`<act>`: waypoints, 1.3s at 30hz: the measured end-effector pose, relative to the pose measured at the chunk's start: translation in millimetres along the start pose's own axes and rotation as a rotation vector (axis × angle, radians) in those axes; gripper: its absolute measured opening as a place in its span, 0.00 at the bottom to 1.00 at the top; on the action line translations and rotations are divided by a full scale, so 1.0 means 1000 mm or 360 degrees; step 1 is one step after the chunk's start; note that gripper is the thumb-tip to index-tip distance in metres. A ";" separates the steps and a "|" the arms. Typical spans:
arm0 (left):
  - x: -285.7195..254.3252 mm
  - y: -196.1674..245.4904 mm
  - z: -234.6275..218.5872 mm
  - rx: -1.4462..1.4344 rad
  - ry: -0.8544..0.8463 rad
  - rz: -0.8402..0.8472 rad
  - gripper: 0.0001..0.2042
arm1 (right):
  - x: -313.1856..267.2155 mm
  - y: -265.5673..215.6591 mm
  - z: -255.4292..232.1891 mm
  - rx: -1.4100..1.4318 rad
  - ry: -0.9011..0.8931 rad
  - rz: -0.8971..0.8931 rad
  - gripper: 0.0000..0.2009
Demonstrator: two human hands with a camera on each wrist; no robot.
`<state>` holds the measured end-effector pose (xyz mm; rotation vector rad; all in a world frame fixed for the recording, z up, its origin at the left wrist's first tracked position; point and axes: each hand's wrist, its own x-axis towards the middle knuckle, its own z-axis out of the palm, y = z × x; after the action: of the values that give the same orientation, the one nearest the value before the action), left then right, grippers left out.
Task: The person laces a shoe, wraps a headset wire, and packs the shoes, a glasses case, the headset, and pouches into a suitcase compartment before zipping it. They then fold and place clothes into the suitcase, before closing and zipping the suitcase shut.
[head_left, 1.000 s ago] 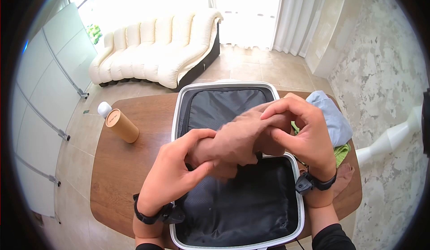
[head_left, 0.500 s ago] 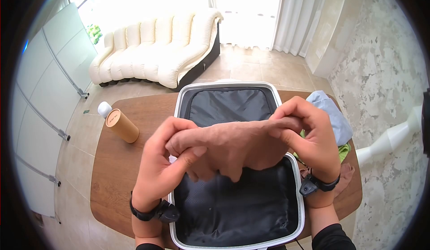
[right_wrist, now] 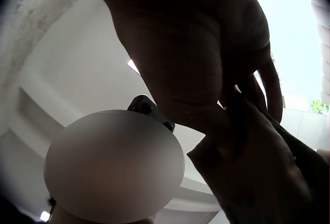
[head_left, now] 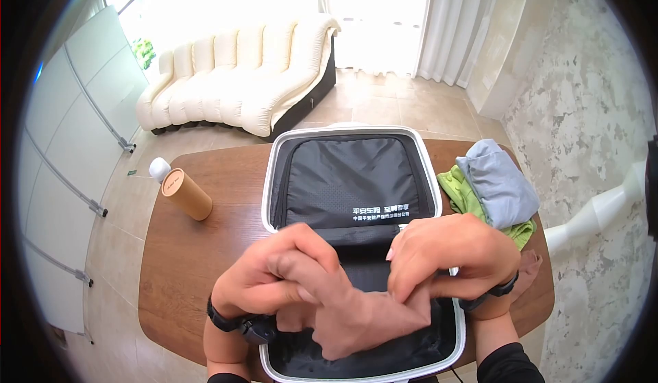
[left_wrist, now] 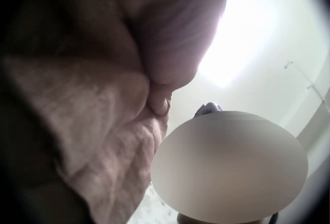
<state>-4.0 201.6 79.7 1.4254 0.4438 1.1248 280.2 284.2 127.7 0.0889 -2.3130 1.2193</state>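
In the head view, a dusty-pink piece of soft clothing (head_left: 367,321) hangs bunched and creased over the near half of an open suitcase (head_left: 461,342) with a white rim and black lining. My left hand (head_left: 257,280) grips its left end, the fabric bulging out between thumb and fingers. At the other end, my right hand (head_left: 456,256) pinches a corner, fingers pointing down. Pink fabric (left_wrist: 113,131) fills much of the left wrist view below the hand. The right wrist view shows the fabric (right_wrist: 263,177) dark, beneath the fingers.
The suitcase stands on a brown wooden table (head_left: 192,266). To its right lie a folded grey-blue garment (head_left: 500,184), a green one (head_left: 469,194) and another pink cloth (head_left: 530,270). A cardboard tube (head_left: 188,196) and a white-topped object (head_left: 160,169) stand at left.
Both hands have come down and nearer the body with the pink clothing. It was stretched wide between them half a second ago; now it hangs bunched, and the suitcase's far half shows more.
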 end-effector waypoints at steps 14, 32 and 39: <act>0.016 -0.001 0.017 0.0267 -0.0071 -0.0321 0.34 | 0.009 0.000 0.021 -0.0244 0.0301 0.0142 0.29; 0.024 -0.016 0.010 0.1033 0.0155 -0.0044 0.43 | 0.019 0.006 0.029 -0.0540 0.0316 -0.0046 0.19; 0.023 -0.001 0.012 0.0777 0.0426 -0.0008 0.27 | 0.010 0.002 0.019 -0.0631 0.0561 0.0284 0.16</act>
<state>17.1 213.9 89.4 1.6916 0.9626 1.2626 262.8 272.4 122.4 -0.4442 -2.2283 0.7561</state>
